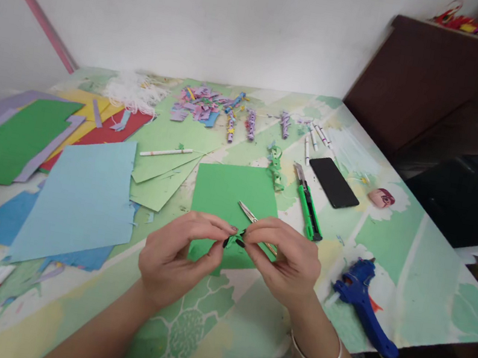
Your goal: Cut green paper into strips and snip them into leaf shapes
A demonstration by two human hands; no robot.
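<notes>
Both hands meet over a green paper sheet (228, 186) at the middle of the table. My left hand (184, 249) pinches a small green paper piece (235, 239) between thumb and forefinger. My right hand (283, 260) pinches the same piece from the other side, fingertips almost touching. Part of the piece is hidden by the fingers. Scissors (248, 211) lie on the sheet, partly under my right hand. Just beyond the sheet's far right corner lies a green curled paper roll (276, 167). A green utility knife (308, 203) lies right of the sheet.
A blue glue gun (358, 290) lies at the right, with a black phone (333, 182) farther back. Paper scraps (199, 102) and decorated purple rolls (251, 125) sit at the back. Light blue paper (83, 202) and green paper (17, 136) cover the left. White string (134, 91) lies behind.
</notes>
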